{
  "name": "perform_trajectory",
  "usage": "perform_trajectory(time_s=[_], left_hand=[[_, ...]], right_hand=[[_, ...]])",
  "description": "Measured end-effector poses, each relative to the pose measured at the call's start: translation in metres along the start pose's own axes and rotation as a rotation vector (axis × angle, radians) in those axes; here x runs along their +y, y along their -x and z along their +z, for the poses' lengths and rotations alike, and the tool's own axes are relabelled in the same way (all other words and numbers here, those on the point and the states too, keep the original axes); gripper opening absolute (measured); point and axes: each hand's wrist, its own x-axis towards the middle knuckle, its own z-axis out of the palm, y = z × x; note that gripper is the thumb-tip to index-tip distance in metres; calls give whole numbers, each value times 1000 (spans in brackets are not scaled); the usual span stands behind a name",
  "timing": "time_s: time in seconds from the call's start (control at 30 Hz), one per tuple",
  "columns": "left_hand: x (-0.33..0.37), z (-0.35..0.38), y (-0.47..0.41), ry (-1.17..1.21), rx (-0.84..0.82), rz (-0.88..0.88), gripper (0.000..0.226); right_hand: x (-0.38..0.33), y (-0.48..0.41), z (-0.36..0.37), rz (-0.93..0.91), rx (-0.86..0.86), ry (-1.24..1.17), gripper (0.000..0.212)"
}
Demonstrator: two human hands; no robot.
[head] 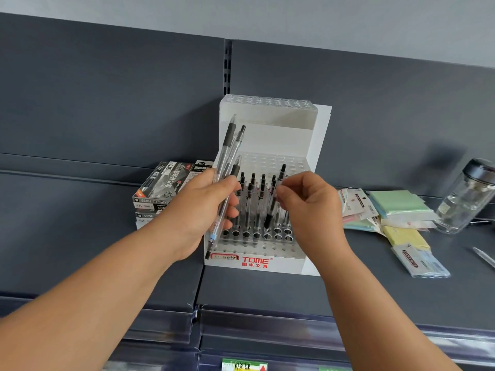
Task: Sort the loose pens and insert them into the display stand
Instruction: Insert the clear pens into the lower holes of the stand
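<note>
Your left hand (206, 210) is gripping a bundle (227, 156) of slim, clear plastic pens, tilted beside the white stand (289, 262). Your right hand (308, 202) is pinching one black-gripped pen (268, 220), which is leaning among the upright pens (251, 199) in the stand's round holes.

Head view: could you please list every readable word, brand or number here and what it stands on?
"TOME", red, on the front of the white plastic pen display stand.
"HQ35" on the stacked black cardboard pen boxes.
Too blurred to read: the stand's red-framed handwritten label, the clear plastic packets, the green shelf tag.
</note>
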Motion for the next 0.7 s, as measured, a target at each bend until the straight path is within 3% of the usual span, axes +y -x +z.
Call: perform_trajectory(time_s=[0.13, 0.27, 0.4, 0.5, 0.63, 0.7], left_hand=[[0, -1, 1, -4, -48, -20, 17], [-3, 0, 0, -28, -47, -15, 19], [-4, 2, 0, 18, -50, -45, 21], [-5, 6, 1, -18, -79, -32, 21], [-6, 17, 4, -78, -170, -9, 21], [-7, 19, 5, -114, -188, -14, 19]], right_hand=[[16, 8, 5, 52, -59, 195, 8], [22, 9, 7, 101, -75, 228, 12], [13, 9, 3, 24, -37, 311, 9], [-4, 12, 1, -2, -36, 101, 5], [-21, 14, 0, 79, -171, -231, 7], [-22, 12, -5, 123, -152, -347, 10]])
